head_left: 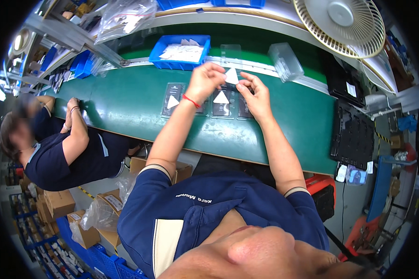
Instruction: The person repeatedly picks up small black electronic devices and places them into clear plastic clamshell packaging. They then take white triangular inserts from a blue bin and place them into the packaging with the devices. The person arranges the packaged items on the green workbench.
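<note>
**2 hands meet at 1 white triangle**

Clock spots are counted from the white triangle (232,76), which is up in the air over the green surface (288,121). Closest to the person, flat dark packs lie on the surface. 1 left pack (175,89) is at 8 o'clock, with a flat triangle (172,102) on top. 1 middle pack (222,109) is at 6 o'clock, and it has its own triangle (221,97) too. 1 right pack (244,109) is at 5 o'clock, partly under the right arm.

The left hand (202,83) is at 9 o'clock, and its fingers pinch the triangle's left side. The right hand (257,95) is at 4 o'clock. Its thumb is at the low right corner, but I cannot tell if its fingers pinch there.

A bit farther, 1 clear tray (231,53) is at 12 o'clock. A blue bin (174,62) full of white pieces is at 10 o'clock. Clear boxes (286,62) lean between 2 and 3 o'clock. Farthest off, a big fan (341,14) is at 2 o'clock.
</note>
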`<state>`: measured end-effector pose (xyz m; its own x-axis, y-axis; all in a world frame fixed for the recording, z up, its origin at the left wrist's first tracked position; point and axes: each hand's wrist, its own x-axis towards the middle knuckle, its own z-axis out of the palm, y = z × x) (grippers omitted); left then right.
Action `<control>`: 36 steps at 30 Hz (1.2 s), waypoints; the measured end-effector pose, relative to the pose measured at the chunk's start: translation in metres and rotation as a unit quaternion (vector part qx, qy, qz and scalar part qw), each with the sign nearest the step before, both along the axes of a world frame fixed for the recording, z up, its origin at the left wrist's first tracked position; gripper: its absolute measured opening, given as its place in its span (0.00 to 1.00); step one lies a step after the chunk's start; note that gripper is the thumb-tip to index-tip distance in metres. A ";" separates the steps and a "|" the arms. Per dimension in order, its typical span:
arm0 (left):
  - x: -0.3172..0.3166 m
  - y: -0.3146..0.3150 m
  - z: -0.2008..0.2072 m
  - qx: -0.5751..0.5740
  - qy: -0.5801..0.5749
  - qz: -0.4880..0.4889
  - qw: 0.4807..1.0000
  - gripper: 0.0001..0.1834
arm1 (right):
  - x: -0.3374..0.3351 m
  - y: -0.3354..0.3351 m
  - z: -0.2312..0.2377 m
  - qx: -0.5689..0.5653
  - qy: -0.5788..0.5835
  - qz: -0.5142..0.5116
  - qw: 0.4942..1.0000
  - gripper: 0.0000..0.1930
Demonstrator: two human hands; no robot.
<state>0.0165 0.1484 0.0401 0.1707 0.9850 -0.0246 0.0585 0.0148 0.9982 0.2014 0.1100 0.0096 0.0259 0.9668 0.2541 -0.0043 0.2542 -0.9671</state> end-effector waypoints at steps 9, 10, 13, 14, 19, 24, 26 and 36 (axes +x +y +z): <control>0.010 -0.070 -0.035 0.233 0.482 0.179 0.825 0.30 | 0.042 -0.016 -0.015 0.034 -0.430 -0.108 0.896 0.18; 0.013 -0.075 -0.033 0.191 0.531 0.197 0.801 0.33 | 0.039 -0.018 -0.013 0.059 -0.430 -0.133 0.891 0.19; 0.010 -0.077 -0.037 0.073 0.598 0.194 0.774 0.45 | 0.033 -0.025 -0.006 0.010 -0.418 -0.144 0.897 0.21; 0.008 -0.078 -0.038 0.043 0.606 0.188 0.771 0.47 | 0.030 -0.029 -0.004 -0.024 -0.427 -0.133 0.894 0.21; -0.008 -0.081 -0.033 -0.030 0.603 0.164 0.780 0.56 | -0.003 -0.039 -0.001 -0.029 -0.415 -0.060 0.907 0.20; -0.070 -0.069 -0.040 -0.039 0.632 0.193 0.750 0.58 | -0.068 -0.028 -0.005 -0.018 -0.344 0.050 0.938 0.21; -0.110 -0.058 -0.035 -0.064 0.642 0.206 0.736 0.54 | -0.095 -0.017 -0.001 0.001 -0.310 0.134 0.941 0.19; -0.365 0.006 -0.068 -0.090 0.677 0.200 0.703 0.52 | -0.001 -0.043 0.001 0.089 -0.305 0.022 0.948 0.23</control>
